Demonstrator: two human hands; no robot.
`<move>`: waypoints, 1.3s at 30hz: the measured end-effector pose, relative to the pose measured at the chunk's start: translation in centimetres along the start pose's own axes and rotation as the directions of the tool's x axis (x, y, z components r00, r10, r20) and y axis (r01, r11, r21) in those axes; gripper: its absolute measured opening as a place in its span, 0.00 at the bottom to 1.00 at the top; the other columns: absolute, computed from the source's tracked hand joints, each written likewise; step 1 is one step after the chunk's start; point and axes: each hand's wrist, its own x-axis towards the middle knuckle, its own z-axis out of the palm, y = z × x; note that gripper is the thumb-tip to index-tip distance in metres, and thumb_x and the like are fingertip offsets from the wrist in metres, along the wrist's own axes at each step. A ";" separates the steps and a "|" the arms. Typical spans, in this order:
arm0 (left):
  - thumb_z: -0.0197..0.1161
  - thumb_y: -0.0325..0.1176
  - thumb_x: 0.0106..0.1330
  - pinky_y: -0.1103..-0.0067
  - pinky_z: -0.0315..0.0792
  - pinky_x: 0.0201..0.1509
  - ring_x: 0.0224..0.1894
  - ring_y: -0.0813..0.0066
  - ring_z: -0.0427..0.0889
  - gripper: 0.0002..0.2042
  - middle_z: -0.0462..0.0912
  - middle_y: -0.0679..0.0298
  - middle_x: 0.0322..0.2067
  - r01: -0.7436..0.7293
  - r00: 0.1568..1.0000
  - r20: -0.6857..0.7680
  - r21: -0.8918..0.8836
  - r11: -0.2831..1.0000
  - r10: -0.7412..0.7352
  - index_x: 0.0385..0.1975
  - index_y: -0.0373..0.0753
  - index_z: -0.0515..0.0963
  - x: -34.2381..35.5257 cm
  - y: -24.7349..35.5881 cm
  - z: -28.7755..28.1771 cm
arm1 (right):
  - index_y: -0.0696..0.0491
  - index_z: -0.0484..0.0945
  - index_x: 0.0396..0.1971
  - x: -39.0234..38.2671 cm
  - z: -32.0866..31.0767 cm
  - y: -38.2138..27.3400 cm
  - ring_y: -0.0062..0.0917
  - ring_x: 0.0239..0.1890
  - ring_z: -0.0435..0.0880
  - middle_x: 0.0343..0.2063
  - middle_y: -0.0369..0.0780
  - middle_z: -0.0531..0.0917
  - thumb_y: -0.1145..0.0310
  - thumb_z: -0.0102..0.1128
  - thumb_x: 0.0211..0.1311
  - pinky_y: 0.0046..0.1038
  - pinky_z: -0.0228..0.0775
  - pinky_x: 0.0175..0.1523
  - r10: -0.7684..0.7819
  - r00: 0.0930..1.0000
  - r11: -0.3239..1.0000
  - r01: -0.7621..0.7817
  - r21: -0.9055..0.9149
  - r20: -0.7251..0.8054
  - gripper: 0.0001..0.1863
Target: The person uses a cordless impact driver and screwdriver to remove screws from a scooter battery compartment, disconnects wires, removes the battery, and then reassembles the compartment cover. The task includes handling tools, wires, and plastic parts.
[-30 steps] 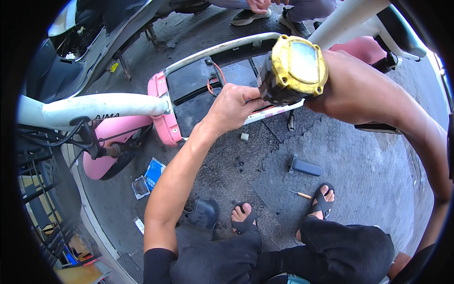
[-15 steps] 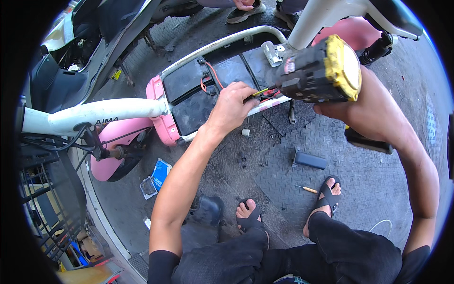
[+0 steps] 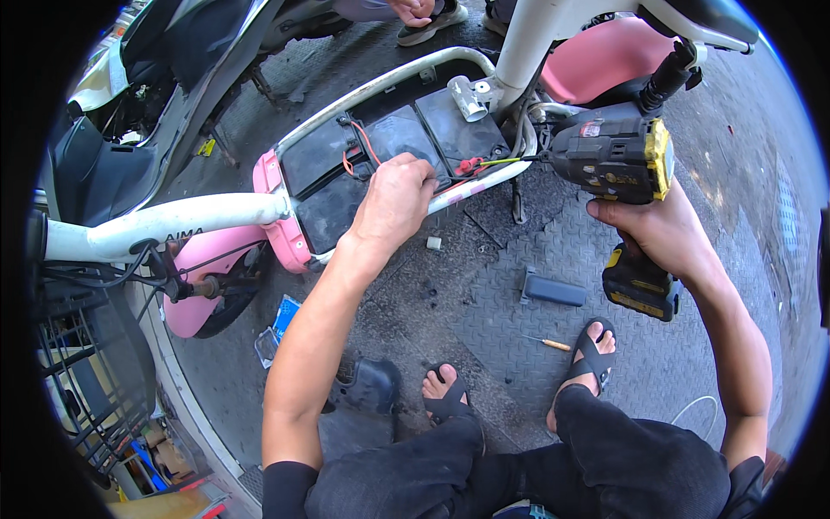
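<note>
Over the batteries [image 3: 393, 134], left hand [image 3: 396, 199] curls, grip hidden from me; right of them, right hand [image 3: 666, 227] wraps drill [image 3: 605, 157]; slipping bit [image 3: 503, 162] could nick leads [image 3: 469, 165].

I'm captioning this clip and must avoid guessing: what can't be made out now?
In the head view:
- Left hand: its own back hides most fingertips and anything in its grip.
- Drill handle: mostly covered by the right hand.
- Other person: mostly cut off by the upper edge.
</note>
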 end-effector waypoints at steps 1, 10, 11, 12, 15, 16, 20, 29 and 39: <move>0.70 0.26 0.70 0.59 0.83 0.50 0.43 0.45 0.90 0.06 0.88 0.48 0.39 -0.006 1.000 0.019 0.021 1.000 0.006 0.40 0.30 0.88 -0.1 0.1 -0.1 | 0.57 0.86 0.57 0.2 0.1 0.2 0.22 0.45 0.88 0.45 0.39 0.92 0.68 0.81 0.66 0.33 0.82 0.58 -0.029 1.000 1.000 0.029 -0.011 -0.003 0.23; 0.62 0.21 0.69 0.56 0.86 0.52 0.46 0.39 0.90 0.07 0.86 0.40 0.41 -0.163 0.938 0.337 0.243 0.956 0.075 0.42 0.25 0.81 1.0 1.3 -1.7 | 0.57 0.86 0.59 0.2 0.2 -0.3 0.24 0.50 0.90 0.49 0.41 0.93 0.69 0.81 0.66 0.34 0.81 0.62 -0.089 0.996 0.995 0.089 -0.039 0.000 0.23; 0.62 0.20 0.68 0.56 0.86 0.52 0.45 0.39 0.91 0.07 0.86 0.40 0.41 -0.194 0.928 0.362 0.275 0.942 0.086 0.42 0.24 0.81 1.2 1.4 -1.7 | 0.57 0.86 0.59 0.3 0.2 -0.3 0.24 0.50 0.90 0.49 0.41 0.93 0.69 0.81 0.65 0.34 0.81 0.62 -0.087 0.996 0.995 0.087 -0.046 0.006 0.23; 0.62 0.22 0.69 0.56 0.86 0.52 0.45 0.39 0.90 0.07 0.85 0.40 0.40 -0.209 0.923 0.374 0.277 0.938 0.096 0.41 0.24 0.80 1.5 1.5 -1.8 | 0.56 0.86 0.59 0.4 0.3 -0.4 0.24 0.50 0.90 0.49 0.42 0.93 0.69 0.81 0.65 0.34 0.81 0.62 -0.084 0.996 0.995 0.085 -0.052 0.013 0.23; 0.64 0.26 0.68 0.55 0.84 0.51 0.43 0.39 0.90 0.08 0.84 0.40 0.38 -0.217 0.905 0.415 0.261 0.941 0.093 0.36 0.23 0.80 2.3 1.6 -1.9 | 0.56 0.86 0.59 0.7 0.5 -0.4 0.27 0.50 0.91 0.49 0.43 0.93 0.69 0.81 0.64 0.35 0.82 0.62 -0.132 0.991 0.988 0.133 -0.084 0.013 0.24; 0.65 0.26 0.67 0.55 0.84 0.51 0.43 0.39 0.90 0.09 0.85 0.40 0.37 -0.192 0.898 0.433 0.242 0.951 0.071 0.36 0.24 0.80 2.6 1.5 -1.9 | 0.56 0.86 0.59 0.7 0.5 -0.5 0.29 0.50 0.92 0.49 0.43 0.93 0.69 0.81 0.64 0.35 0.82 0.62 -0.182 0.983 0.978 0.182 -0.101 0.010 0.25; 0.67 0.28 0.62 0.57 0.85 0.51 0.41 0.42 0.92 0.09 0.88 0.40 0.33 -0.098 0.929 0.368 0.160 0.982 0.033 0.33 0.25 0.84 3.4 1.1 -2.5 | 0.56 0.85 0.58 1.3 0.2 -2.1 0.26 0.50 0.90 0.48 0.41 0.93 0.70 0.82 0.63 0.35 0.81 0.63 -0.303 0.953 0.915 0.292 -0.278 0.003 0.24; 0.68 0.31 0.61 0.56 0.85 0.50 0.39 0.37 0.91 0.12 0.88 0.37 0.33 -0.159 0.882 0.470 0.219 0.963 0.038 0.31 0.23 0.84 3.8 3.0 -2.7 | 0.58 0.85 0.55 5.3 -1.9 -11.7 0.41 0.49 0.92 0.45 0.50 0.92 0.73 0.76 0.59 0.39 0.81 0.59 -0.468 0.787 0.636 0.616 -0.464 0.403 0.23; 0.72 0.34 0.59 0.55 0.86 0.52 0.41 0.35 0.91 0.14 0.88 0.34 0.32 -0.140 0.891 0.452 0.192 0.971 0.039 0.31 0.24 0.87 5.0 2.8 -4.1 | 0.61 0.85 0.51 6.3 -1.0 -11.1 0.43 0.46 0.91 0.41 0.51 0.91 0.74 0.74 0.58 0.40 0.81 0.55 -0.368 0.835 0.623 0.548 -0.558 0.409 0.20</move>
